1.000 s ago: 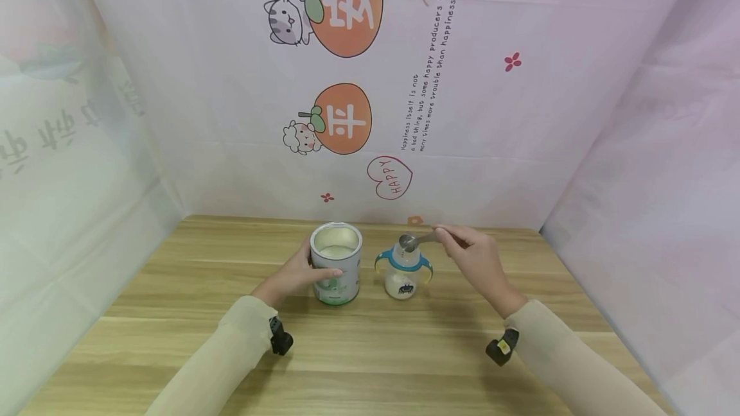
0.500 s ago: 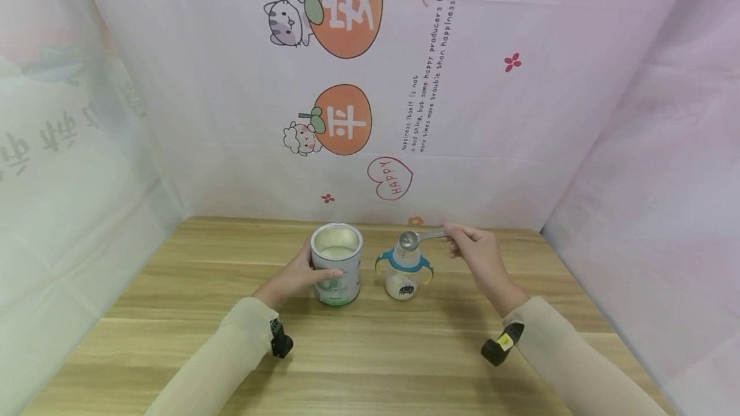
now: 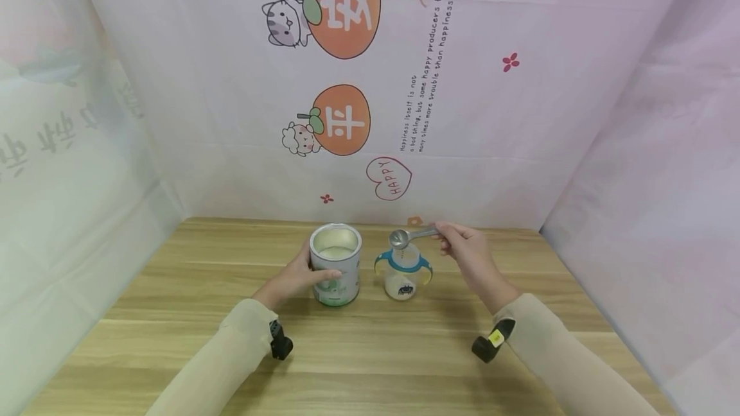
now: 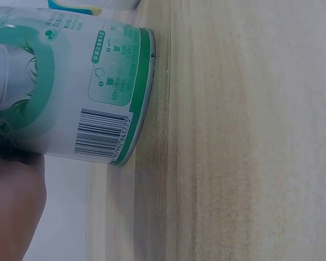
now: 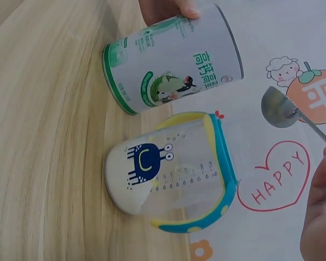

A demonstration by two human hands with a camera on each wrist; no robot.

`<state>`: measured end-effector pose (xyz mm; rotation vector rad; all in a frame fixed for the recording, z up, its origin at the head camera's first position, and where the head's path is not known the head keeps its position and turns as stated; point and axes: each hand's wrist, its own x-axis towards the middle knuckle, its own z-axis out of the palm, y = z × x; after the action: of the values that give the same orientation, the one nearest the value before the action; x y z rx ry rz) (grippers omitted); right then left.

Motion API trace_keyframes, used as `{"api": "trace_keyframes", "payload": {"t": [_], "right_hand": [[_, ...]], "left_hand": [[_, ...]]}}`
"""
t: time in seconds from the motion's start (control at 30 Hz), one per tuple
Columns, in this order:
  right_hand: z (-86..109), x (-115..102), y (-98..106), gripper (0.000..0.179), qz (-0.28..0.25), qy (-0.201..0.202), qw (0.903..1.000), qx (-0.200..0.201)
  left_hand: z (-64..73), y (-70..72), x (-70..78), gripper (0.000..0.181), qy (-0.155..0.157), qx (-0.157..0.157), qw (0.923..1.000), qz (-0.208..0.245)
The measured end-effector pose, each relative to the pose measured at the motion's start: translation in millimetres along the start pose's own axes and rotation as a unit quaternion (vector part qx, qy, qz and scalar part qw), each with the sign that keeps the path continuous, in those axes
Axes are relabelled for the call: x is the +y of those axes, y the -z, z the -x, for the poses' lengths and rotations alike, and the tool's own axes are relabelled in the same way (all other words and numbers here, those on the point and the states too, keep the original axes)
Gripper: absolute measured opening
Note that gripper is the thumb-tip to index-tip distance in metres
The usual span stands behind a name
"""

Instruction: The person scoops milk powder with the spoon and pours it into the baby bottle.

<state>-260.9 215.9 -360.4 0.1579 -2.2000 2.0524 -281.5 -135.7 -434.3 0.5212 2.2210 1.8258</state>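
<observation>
My left hand (image 3: 296,278) grips a white-and-green milk powder can (image 3: 342,282), its thumb across the front. The can stands upright and open, with pale powder inside. To its right stands a clear baby bottle (image 3: 400,282) with a blue collar, yellow-and-blue handles and a crab-like print. White contents fill its lower part, as the right wrist view shows. My right hand (image 3: 471,259) pinches the handle of a metal measuring spoon (image 3: 399,239). The spoon's round bowl hangs just above the bottle's mouth, apart from the can. In the left wrist view the can (image 4: 70,81) hides most of the bottle.
Both things stand on a wood-grain table (image 3: 358,364), close to its back edge. A printed white cloth (image 3: 474,114) rises behind them, and pale cloth walls (image 3: 642,165) close in the sides. Black cameras (image 3: 281,342) sit on both wrists.
My right hand has turned the spoon's bowl and raised it slightly, shifting a little left over the bottle's mouth. My left hand, the can and the bottle stay where they were.
</observation>
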Motion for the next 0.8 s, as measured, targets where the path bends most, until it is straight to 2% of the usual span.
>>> {"api": "trace_keyframes", "payload": {"t": [0.37,0.53,0.8], "right_hand": [[-5.7,-3.2,-25.1,0.044,0.005,0.003,0.9994,-0.033],[-8.7,-4.9,-37.0,0.042,0.011,-0.003,0.9992,-0.039],[-12.7,-9.4,-56.6,0.038,0.009,-0.017,0.9989,-0.042]], "left_hand": [[-0.1,-0.1,-2.1,0.105,0.02,0.012,0.9997,-0.002],[0.1,0.0,-2.4,0.104,0.014,0.012,0.9998,-0.001],[-1.2,0.1,-4.0,0.098,-0.012,-0.001,0.9999,0.002]]}}
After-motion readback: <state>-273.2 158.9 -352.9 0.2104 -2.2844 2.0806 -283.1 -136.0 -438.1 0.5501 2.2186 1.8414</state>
